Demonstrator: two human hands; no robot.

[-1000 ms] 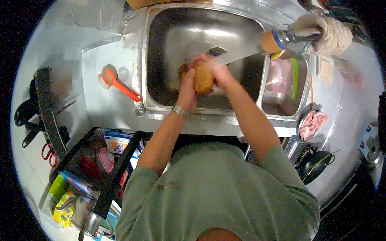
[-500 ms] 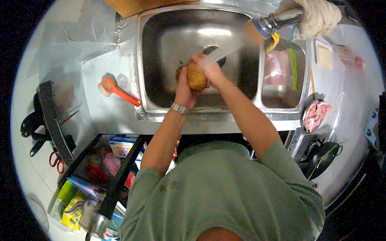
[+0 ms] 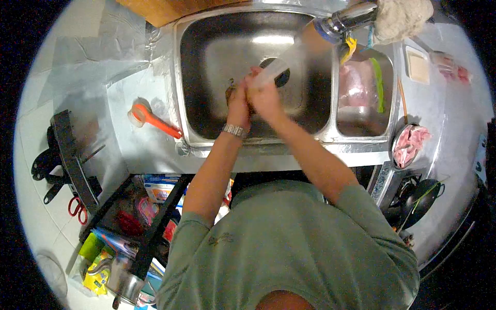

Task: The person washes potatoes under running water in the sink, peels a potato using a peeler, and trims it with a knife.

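Observation:
Both hands are together over the large basin of the metal sink (image 3: 206, 51), under a stream of water (image 3: 276, 70) from the faucet (image 3: 330, 28). My left hand (image 3: 238, 106), with a metal watch (image 3: 235, 130) at the wrist, is curled round a brown potato, now almost wholly covered by the hands. My right hand (image 3: 264, 98) lies over the potato's other side, its fingers bent against it and blurred by the water. A small dark brown thing (image 3: 230, 94) shows just left of my left hand.
An orange peeler-like tool (image 3: 157, 123) lies on the left counter. The small basin holds a bagged pink item (image 3: 356, 82). To the right are a dish of raw meat (image 3: 411, 146) and a black pan (image 3: 421, 204). An open drawer (image 3: 139, 232) is at lower left.
My right hand has moved left and down over the potato, which was plainly visible before and is now covered. The whole view has shifted slightly.

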